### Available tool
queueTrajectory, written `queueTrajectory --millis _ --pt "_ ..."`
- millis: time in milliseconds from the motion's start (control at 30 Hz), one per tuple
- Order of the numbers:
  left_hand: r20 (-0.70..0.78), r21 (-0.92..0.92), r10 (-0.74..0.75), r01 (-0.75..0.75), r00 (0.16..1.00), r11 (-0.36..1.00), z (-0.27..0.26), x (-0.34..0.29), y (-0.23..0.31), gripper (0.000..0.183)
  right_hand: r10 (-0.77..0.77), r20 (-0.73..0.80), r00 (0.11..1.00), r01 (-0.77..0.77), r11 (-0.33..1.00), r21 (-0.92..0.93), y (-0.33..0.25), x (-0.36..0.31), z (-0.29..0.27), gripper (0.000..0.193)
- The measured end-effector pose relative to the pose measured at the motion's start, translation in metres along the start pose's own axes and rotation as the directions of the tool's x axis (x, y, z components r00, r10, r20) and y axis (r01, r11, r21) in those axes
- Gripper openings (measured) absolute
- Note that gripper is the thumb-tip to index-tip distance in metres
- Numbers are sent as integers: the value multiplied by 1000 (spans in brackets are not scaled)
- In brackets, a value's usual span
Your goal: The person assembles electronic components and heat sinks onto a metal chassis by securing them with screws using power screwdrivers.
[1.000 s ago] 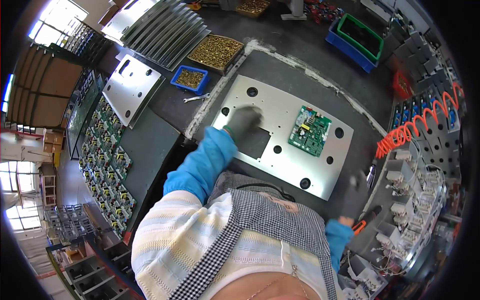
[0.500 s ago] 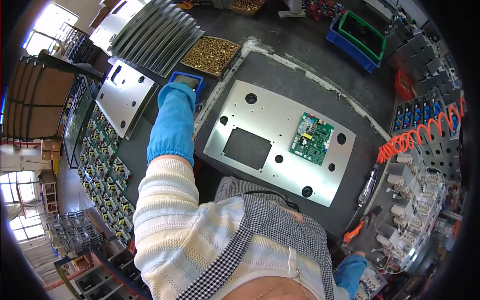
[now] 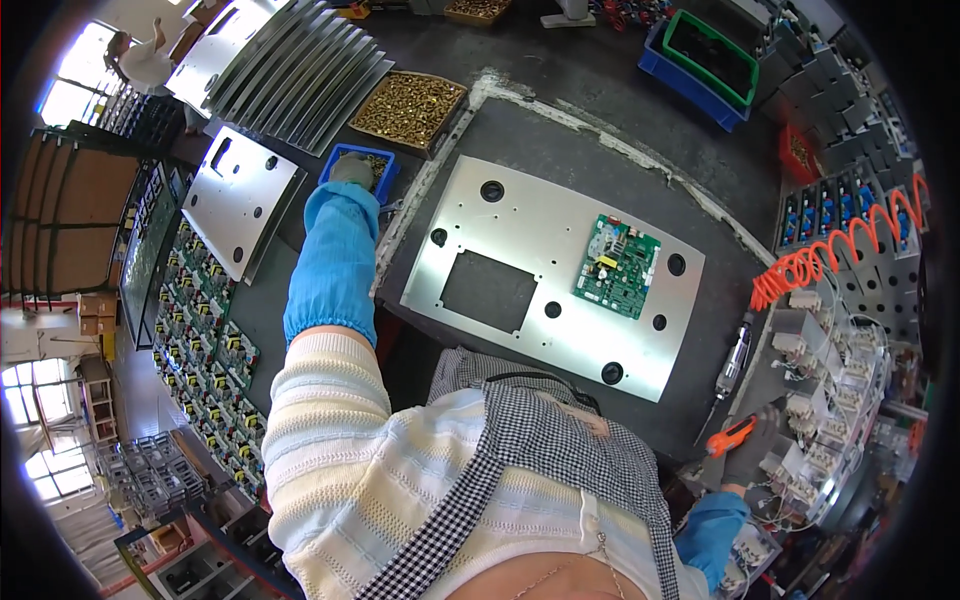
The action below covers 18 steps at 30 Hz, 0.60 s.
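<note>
My left hand (image 3: 350, 171), in a grey glove and blue sleeve cover, reaches into a small blue bin (image 3: 389, 180) of small brass-coloured parts; its fingers are hidden among them. My right hand (image 3: 756, 446), dark-gloved, is closed on an orange-handled tool (image 3: 732, 437) at the bench's right side; its exact kind is unclear. Before me lies a flat metal panel (image 3: 490, 315) with a rectangular cutout and several black round grommets. A green circuit board (image 3: 617, 268) rests on the panel's right half.
A larger tray of brass parts (image 3: 408, 108) and stacked metal panels (image 3: 290, 80) stand at the far left. Many circuit boards (image 3: 205, 350) cover the left side. A powered screwdriver (image 3: 735, 362) with a coiled orange hose (image 3: 840, 250) lies right, beside white wired components (image 3: 815, 410).
My left hand has shifted slightly within the blue bin, showing more brass parts. My right hand has moved up and rightward with the orange-handled tool. The view has shifted slightly.
</note>
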<state>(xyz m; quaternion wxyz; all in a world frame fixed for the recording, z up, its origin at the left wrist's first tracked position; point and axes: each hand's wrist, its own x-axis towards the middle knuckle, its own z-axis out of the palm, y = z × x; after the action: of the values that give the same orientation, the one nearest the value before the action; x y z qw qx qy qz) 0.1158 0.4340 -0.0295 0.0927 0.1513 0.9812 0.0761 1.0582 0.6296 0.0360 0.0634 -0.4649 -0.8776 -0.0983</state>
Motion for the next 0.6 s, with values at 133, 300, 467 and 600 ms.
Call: queueTrajectory --millis 133,300,467,600 --pt "-66 -175 28 -40 997 984 -9 -18 6 37 188 -469 863 -47 954 297 -63 47 -58 39" --pt "-110 -570 -78 2 991 822 -12 -33 -2 28 349 -493 797 64 762 644 -124 111 -85 50" --pt "41 -992 -197 64 980 113 -9 -54 3 24 498 -333 801 223 267 937 -165 157 -92 68" --pt "97 -733 51 106 994 -672 2 -52 -27 19 512 -297 806 400 -101 911 -201 179 -112 84"
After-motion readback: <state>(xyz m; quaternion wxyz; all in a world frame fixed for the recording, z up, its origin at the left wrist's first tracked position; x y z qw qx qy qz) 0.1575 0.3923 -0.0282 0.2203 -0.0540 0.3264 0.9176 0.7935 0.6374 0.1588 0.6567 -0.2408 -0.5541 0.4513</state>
